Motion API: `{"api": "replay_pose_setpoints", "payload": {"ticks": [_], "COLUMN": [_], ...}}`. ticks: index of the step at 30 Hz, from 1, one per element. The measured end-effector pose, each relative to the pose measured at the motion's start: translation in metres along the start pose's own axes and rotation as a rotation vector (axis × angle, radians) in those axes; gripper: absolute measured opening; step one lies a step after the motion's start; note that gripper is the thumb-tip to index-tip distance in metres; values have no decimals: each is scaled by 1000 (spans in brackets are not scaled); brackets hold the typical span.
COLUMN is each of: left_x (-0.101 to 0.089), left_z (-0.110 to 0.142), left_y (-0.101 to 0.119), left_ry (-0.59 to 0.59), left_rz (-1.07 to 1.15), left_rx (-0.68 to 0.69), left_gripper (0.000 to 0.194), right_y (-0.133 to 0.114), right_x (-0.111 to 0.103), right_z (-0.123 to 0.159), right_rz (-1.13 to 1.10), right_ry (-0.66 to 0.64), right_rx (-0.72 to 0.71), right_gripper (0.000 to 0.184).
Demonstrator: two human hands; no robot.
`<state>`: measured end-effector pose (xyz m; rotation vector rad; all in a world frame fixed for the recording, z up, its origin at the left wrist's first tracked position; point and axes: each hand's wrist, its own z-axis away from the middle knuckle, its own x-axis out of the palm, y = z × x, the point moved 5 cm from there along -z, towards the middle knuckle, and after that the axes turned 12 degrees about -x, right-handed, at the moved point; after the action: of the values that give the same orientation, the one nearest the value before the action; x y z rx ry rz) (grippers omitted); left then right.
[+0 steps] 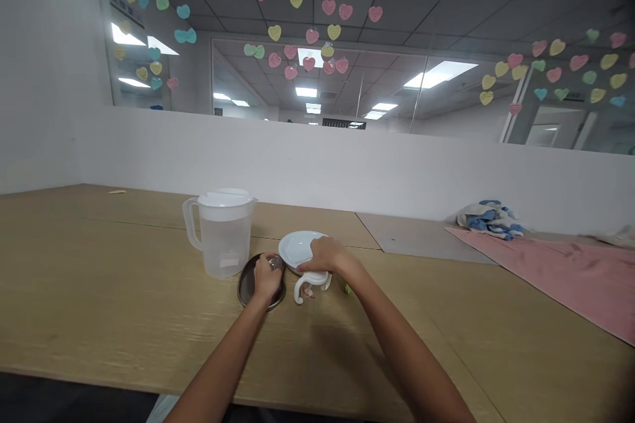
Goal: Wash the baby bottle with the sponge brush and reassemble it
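My left hand reaches over a dark round tray, its fingers closed around a small shiny metal piece. The kind of that metal piece is not clear. To the right, my right hand bends down over a white piece with a curled handle, its fingers closed at the top of it. Red marks show beneath this piece. A white plate lies just behind, partly covered by the right hand. Something small and green peeks out beside my right wrist.
A translucent lidded pitcher stands left of the tray. On the right, a pink cloth covers part of the wooden table, with a crumpled blue and white cloth behind it. A white wall runs along the back.
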<state>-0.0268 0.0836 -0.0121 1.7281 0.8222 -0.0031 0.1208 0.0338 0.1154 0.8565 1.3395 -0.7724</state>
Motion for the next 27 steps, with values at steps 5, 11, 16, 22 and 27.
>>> {"api": "replay_pose_setpoints", "payload": {"ticks": [5, 11, 16, 22, 27], "left_x": [-34, -40, -21, -22, -13], "left_z": [14, 49, 57, 55, 59], "left_y": [21, 61, 58, 57, 64], "left_ry": [324, 271, 55, -20, -212], "left_rz": [135, 330, 358, 405, 211], "left_rx": [-76, 392, 558, 479, 476], "left_gripper": [39, 42, 44, 58, 81], "right_y": [-3, -2, -14, -28, -16], "right_x": [-1, -10, -28, -33, -32], "right_z": [4, 12, 23, 29, 30], "right_rz": [-51, -59, -86, -301, -335], "right_ry": [-37, 4, 248, 304, 270], "right_rx": [-6, 24, -281, -573, -467], "right_gripper": [52, 51, 63, 53, 58]}}
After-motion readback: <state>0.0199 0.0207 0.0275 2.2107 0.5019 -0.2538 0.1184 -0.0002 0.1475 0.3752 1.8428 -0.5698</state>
